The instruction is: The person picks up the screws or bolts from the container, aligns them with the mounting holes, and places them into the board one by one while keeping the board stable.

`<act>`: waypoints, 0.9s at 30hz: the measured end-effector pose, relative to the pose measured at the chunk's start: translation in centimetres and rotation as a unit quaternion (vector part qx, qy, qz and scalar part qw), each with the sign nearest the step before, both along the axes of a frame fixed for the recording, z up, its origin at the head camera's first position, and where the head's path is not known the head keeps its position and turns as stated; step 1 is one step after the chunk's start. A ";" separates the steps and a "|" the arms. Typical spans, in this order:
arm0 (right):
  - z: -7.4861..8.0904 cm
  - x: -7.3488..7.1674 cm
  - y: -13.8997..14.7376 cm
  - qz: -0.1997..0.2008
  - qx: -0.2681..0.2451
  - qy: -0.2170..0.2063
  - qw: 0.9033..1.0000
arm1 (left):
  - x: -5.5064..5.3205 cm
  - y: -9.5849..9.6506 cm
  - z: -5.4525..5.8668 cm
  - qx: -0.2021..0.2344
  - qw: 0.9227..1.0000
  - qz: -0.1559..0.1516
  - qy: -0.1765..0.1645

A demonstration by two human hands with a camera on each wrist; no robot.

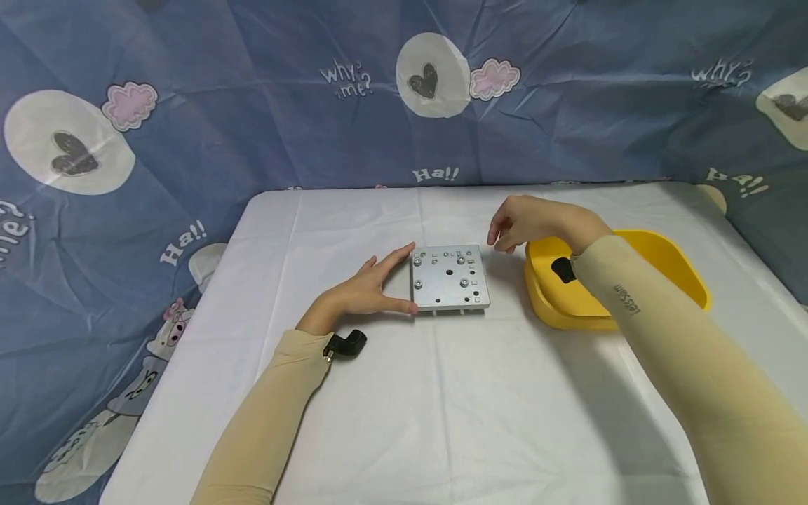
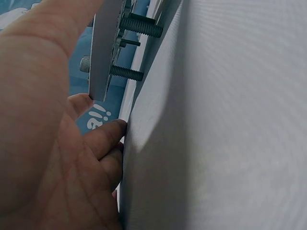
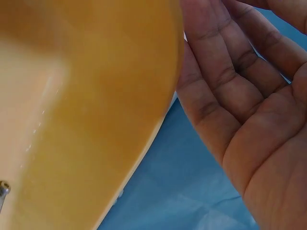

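A silvery square metal plate, with holes and several socket-head screws in its top, stands slightly raised on the white table. In the left wrist view, threaded screw shanks project from its underside. My left hand spans the plate's left side, thumb at the near corner and index finger at the far one; its other fingers rest low by the cloth. To the right of the plate, my right hand is raised beside a yellow bin, fingers loosely bent downward. No object shows in its palm.
Inside the yellow bin, a small metal piece shows at the right wrist view's edge. My right forearm crosses over the bin. White cloth covers the table, and a blue printed curtain hangs behind and along the sides.
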State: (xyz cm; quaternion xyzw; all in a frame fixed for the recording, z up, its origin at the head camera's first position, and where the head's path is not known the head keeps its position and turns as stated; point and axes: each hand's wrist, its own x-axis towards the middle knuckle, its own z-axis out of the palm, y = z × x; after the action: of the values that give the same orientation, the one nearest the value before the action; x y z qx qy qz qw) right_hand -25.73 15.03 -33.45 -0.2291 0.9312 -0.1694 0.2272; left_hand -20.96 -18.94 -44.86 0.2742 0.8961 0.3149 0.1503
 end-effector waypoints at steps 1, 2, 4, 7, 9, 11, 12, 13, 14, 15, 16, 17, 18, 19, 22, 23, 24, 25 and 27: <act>0.1 0.0 0.2 0.000 -0.001 0.002 1.000 | 0.0 0.0 0.0 0.000 1.000 0.000 0.000; 0.1 0.1 0.4 -0.001 -0.001 0.003 1.000 | 0.0 0.0 0.0 0.001 1.000 -0.001 0.000; 0.3 0.2 0.7 -0.005 -0.005 0.001 1.000 | 0.0 0.0 0.0 0.001 1.000 -0.002 0.001; 0.4 0.3 1.0 -0.013 -0.015 -0.002 1.000 | 0.0 0.1 0.1 0.001 1.000 -0.002 0.002; 0.5 0.3 1.2 -0.015 -0.022 -0.005 1.000 | 0.0 0.0 0.0 0.000 1.000 0.000 0.001; 0.7 0.4 1.4 -0.014 -0.026 -0.003 1.000 | 0.0 0.0 0.0 0.003 1.000 -0.003 0.003; 0.7 0.4 1.5 -0.013 -0.028 -0.003 1.000 | 0.0 0.0 0.0 0.003 1.000 -0.003 0.002; 0.8 0.4 1.6 -0.012 -0.028 -0.001 1.000 | 0.0 0.0 0.0 0.004 1.000 -0.003 0.003; 0.8 0.4 1.7 -0.012 -0.027 0.002 1.000 | 0.0 0.0 0.0 0.004 1.000 -0.004 0.003; 0.9 0.4 1.7 -0.014 -0.026 0.003 1.000 | 0.0 0.0 0.0 0.006 1.000 -0.006 0.004; 0.9 0.4 1.8 -0.014 -0.024 0.006 1.000 | 0.0 0.0 0.0 0.008 1.000 -0.008 0.006; 0.9 0.4 1.9 -0.015 -0.021 0.009 1.000 | 0.0 0.1 0.0 0.008 1.000 -0.008 0.006; 1.0 0.4 2.0 -0.015 -0.019 0.013 1.000 | 0.0 0.1 0.0 0.008 1.000 -0.007 0.005; 1.0 0.4 2.1 -0.015 -0.016 0.015 1.000 | 0.0 0.1 0.0 0.009 1.000 -0.008 0.006; 1.1 0.5 2.4 -0.015 -0.008 0.021 1.000 | 0.0 0.1 0.0 0.011 1.000 -0.011 0.007; 1.1 0.5 2.5 -0.015 -0.007 0.021 1.000 | 0.0 0.1 0.0 0.011 1.000 -0.011 0.005; 1.2 0.5 2.6 -0.016 -0.006 0.021 1.000 | 0.0 0.1 -0.1 0.011 1.000 -0.010 0.004; 1.2 0.5 2.7 -0.017 -0.005 0.019 1.000 | 0.0 0.1 -0.1 0.010 1.000 -0.009 0.003; 1.4 0.6 3.0 -0.020 -0.003 0.019 1.000 | 0.1 0.1 -0.1 0.008 1.000 -0.004 -0.002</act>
State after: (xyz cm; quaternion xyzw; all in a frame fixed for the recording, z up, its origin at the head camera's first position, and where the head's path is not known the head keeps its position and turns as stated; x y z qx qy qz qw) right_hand -25.15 18.05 -32.09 -0.2147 0.9393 -0.1721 0.2052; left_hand -20.91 -18.86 -44.95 0.2784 0.8922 0.3221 0.1509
